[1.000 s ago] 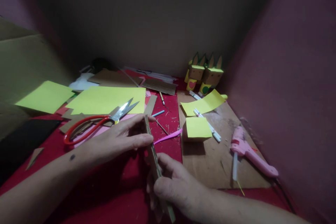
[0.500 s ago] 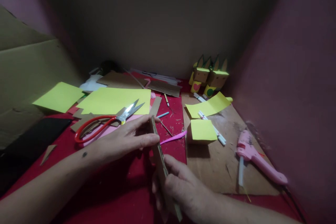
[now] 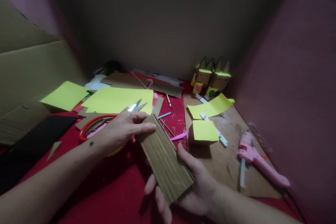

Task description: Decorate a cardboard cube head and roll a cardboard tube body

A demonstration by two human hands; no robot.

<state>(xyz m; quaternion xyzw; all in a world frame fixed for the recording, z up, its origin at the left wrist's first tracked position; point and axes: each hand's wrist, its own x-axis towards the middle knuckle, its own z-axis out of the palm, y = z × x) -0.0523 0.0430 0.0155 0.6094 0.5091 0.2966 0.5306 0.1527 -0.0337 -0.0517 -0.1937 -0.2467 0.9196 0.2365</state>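
Observation:
A ribbed brown cardboard strip (image 3: 165, 157) lies flat across the palm of my right hand (image 3: 191, 189), whose fingers curl up around its edges. My left hand (image 3: 119, 131) pinches the strip's far corner between thumb and fingers. Just behind the left hand lie red-handled scissors (image 3: 105, 120), blades open, on a large yellow paper sheet (image 3: 118, 99). A small box with a yellow top (image 3: 204, 131) stands right of the strip on a brown board (image 3: 223, 168).
A pink glue gun (image 3: 258, 162) lies at the board's right. Two cardboard figures (image 3: 211, 77) stand at the back by the wall. Another yellow sheet (image 3: 65, 95), white markers (image 3: 212, 129), a pink paper strip (image 3: 178, 135) and cardboard scraps litter the red surface. A black sheet (image 3: 36, 138) lies left.
The cardboard strip, held on edge before, has been turned so its ribbed face points up. My right palm now lies under it, and my left hand covers part of the scissors.

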